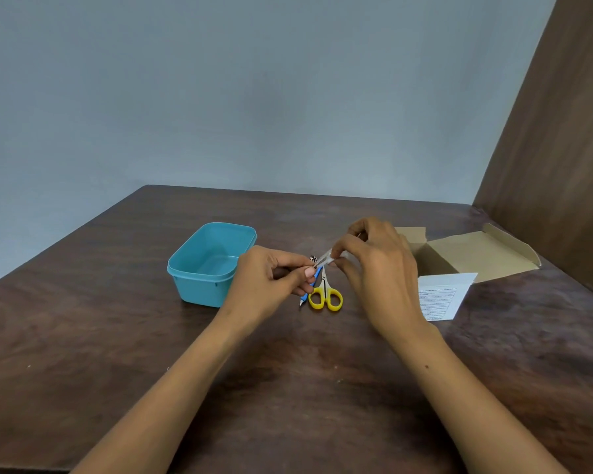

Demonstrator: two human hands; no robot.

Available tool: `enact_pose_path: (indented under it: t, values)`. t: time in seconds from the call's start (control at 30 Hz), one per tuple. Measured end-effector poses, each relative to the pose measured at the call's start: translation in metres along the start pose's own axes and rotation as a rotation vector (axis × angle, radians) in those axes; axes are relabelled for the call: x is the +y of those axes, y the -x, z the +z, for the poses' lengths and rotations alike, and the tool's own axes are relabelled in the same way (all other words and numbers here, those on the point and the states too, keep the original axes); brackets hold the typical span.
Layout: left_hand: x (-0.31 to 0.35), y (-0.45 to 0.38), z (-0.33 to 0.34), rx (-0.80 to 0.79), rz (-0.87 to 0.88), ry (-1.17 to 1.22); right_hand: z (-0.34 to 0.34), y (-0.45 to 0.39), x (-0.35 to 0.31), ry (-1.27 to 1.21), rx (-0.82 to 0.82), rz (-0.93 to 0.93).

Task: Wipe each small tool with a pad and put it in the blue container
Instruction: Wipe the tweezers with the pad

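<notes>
Tweezers (323, 261), small and of silver metal, are held above the tabletop (117, 336) between the two hands, near the middle of the view. The left hand (271, 278) pinches one end of them between the thumb and the curled fingers, and the right hand (374, 265) pinches the other end with its fingertips, where a small pale pad (339, 256) seems to be pressed around the metal; the pad is mostly hidden, so its shape cannot be told. Just below the hands, yellow-handled scissors (325, 295) lie on the tabletop with the blades pointing away from the person, and a blue-handled tool (310, 289) lies just beside them on the left, partly covered by the left hand. A small dark object (313, 257) shows behind the tweezers, too small to name. The blue container (206, 265) stands open to the left of the left hand, close to it, and nothing can be seen inside. To the right of the right hand an opened cardboard box (476, 254) lies with its flaps spread, and a white printed paper sheet (442, 295) lies in front of it. The tabletop is of dark brown wood, with a grey-blue wall (254, 97) behind it and a brown panel (562, 165) on the right.
</notes>
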State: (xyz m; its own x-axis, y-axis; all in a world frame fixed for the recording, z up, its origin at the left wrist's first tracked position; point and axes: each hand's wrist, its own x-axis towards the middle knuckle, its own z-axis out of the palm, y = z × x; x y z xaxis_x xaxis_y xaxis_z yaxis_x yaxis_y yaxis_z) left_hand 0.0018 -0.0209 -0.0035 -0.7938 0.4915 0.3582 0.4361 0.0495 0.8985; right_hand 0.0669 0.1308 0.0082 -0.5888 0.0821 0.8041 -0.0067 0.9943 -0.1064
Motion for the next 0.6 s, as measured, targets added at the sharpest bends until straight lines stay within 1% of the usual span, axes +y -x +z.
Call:
enact_pose_path:
  t: [0.13,0.33,0.6]
  values:
    - [0.000,0.000,0.000,0.003,0.003,-0.006,0.000,-0.001,0.004,0.006,0.028,-0.025]
    - [-0.002,0.000,-0.001,0.019,0.016,-0.007,0.005,0.003,-0.003,-0.014,0.015,-0.158]
    - [-0.002,-0.002,0.000,0.017,0.009,-0.021,0.002,0.000,0.010,-0.022,0.048,-0.030]
